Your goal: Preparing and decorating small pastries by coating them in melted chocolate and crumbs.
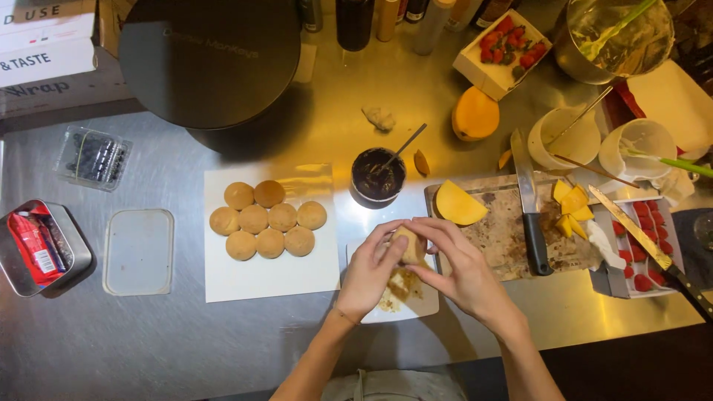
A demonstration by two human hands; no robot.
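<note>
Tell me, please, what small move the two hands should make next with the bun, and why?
Probably lower the bun onto the small white plate right beneath it. Both the left hand and the right hand hold it above that plate, which already carries brown crumbs or filling, while eight other buns sit on the white sheet to the left.

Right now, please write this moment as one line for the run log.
left hand: holds bun | right hand: on same bun | under: white plate with crumbs | left of it: eight buns on white sheet
</note>
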